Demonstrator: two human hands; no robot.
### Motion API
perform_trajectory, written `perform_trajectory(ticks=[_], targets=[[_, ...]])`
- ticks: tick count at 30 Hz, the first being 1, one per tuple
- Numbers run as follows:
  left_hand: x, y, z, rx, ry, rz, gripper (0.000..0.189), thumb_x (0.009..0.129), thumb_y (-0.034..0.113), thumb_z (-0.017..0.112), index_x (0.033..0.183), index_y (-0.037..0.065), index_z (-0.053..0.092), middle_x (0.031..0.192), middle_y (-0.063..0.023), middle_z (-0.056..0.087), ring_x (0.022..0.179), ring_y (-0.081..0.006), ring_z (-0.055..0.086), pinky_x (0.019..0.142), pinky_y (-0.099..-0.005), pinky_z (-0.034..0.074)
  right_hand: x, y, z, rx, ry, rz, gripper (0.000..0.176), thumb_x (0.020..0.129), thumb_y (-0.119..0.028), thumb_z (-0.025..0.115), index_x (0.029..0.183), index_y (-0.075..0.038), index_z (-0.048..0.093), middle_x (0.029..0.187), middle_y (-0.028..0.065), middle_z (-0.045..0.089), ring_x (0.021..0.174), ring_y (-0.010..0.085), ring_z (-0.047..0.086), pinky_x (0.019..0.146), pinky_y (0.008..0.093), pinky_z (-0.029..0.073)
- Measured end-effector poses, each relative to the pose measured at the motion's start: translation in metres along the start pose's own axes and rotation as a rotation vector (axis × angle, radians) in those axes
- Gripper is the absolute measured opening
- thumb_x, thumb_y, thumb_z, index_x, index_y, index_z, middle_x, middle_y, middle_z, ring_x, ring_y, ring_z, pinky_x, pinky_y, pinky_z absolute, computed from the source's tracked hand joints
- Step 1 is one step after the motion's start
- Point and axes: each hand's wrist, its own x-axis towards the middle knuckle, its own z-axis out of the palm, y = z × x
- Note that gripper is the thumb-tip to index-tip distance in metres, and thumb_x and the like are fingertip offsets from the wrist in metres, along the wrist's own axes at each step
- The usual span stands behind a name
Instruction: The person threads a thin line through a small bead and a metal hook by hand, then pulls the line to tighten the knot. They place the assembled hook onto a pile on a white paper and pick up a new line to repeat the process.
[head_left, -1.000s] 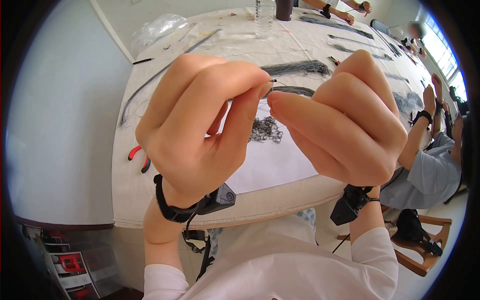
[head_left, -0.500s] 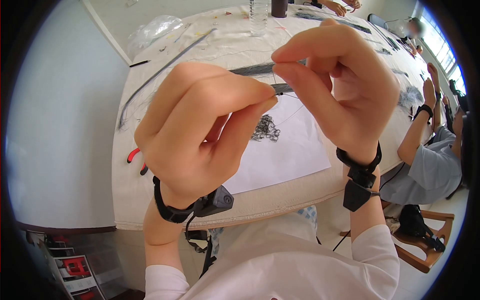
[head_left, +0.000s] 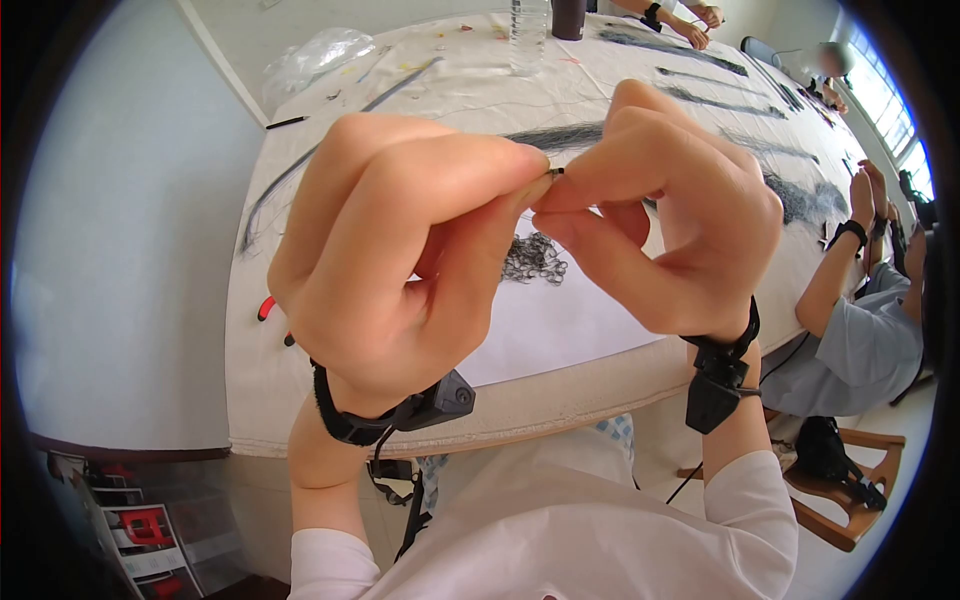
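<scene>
My left hand [head_left: 400, 240] pinches a tiny black piece [head_left: 556, 171] that sticks out between thumb and index fingertips. Right beside it is my right hand [head_left: 670, 215], its thumb and index fingertips close together; whatever they hold is too small to make out. Below the fingertips, a pile of small dark wire loops [head_left: 534, 259] lies on a white sheet of paper [head_left: 570, 330]. Behind both hands runs a bundle of dark, fine strands [head_left: 560, 136], partly covered by them.
Red-handled pliers [head_left: 266, 308] lie at the left, partly behind my left hand. Farther back stand a clear bottle [head_left: 527, 40] and a dark cup [head_left: 568, 18], near a plastic bag [head_left: 318, 62]. Co-workers' hands and arms are at the right and far edges.
My right hand has moved down and left, so its fingertips are now beside those of my left hand. The view has shifted slightly.
</scene>
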Motion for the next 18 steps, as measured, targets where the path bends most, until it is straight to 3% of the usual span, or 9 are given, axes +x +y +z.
perform_trajectory(ticks=[9, 11, 15, 17, 18], targets=[[0.002, 0.004, 0.0, 0.041, -0.003, -0.055, 0.013, 0.079, -0.009, 0.068, 0.088, 0.0, 0.065, 0.084, -0.0048, 0.059, 0.06, -0.0048, 0.045, 0.048, -0.0159, 0.031, -0.002, -0.007, -0.004, -0.286, 0.115, -0.236, 0.028, 0.051, 0.013, 0.069, 0.076, 0.0, 0.067, 0.061, 0.0006, 0.057, 0.05, 0.0099, 0.037, 0.046, 0.0243, 0.024], [0.001, 0.004, 0.002, 0.055, 0.003, -0.075, 0.014, 0.076, -0.01, 0.069, 0.084, 0.001, 0.065, 0.081, -0.0031, 0.06, 0.056, -0.0035, 0.042, 0.047, -0.0157, 0.028, -0.002, 0.0, -0.009, -0.381, 0.103, -0.404, 0.032, 0.05, 0.014, 0.069, 0.079, 0.001, 0.067, 0.061, 0.0007, 0.057, 0.051, 0.0098, 0.038, 0.046, 0.0237, 0.024], [0.002, 0.003, 0.003, 0.052, -0.035, -0.063, 0.016, 0.073, -0.011, 0.071, 0.082, 0.001, 0.066, 0.079, -0.0026, 0.06, 0.055, -0.004, 0.041, 0.047, -0.0166, 0.028, 0.007, -0.005, -0.016, -0.427, -0.026, -0.422, 0.033, 0.052, 0.014, 0.069, 0.082, 0.002, 0.067, 0.064, 0.0015, 0.059, 0.052, 0.0099, 0.039, 0.046, 0.0235, 0.025], [0.002, 0.004, 0.003, 0.031, -0.065, -0.053, 0.017, 0.071, -0.011, 0.072, 0.081, 0.001, 0.066, 0.077, -0.0032, 0.06, 0.055, -0.0048, 0.041, 0.046, -0.0177, 0.028, 0.005, 0.001, -0.006, -0.41, 0.187, -0.434, 0.031, 0.056, 0.014, 0.07, 0.084, 0.002, 0.067, 0.067, 0.0022, 0.06, 0.054, 0.0099, 0.041, 0.046, 0.0243, 0.026], [0.002, 0.003, 0.004, 0.031, -0.066, -0.054, 0.017, 0.071, -0.011, 0.072, 0.081, 0.001, 0.066, 0.077, -0.0032, 0.06, 0.055, -0.0048, 0.041, 0.046, -0.0177, 0.028, 0.007, -0.011, -0.023, -0.471, -0.05, -0.283, 0.026, 0.06, 0.014, 0.07, 0.084, 0.002, 0.067, 0.069, 0.0028, 0.06, 0.054, 0.0096, 0.042, 0.047, 0.0238, 0.027]])
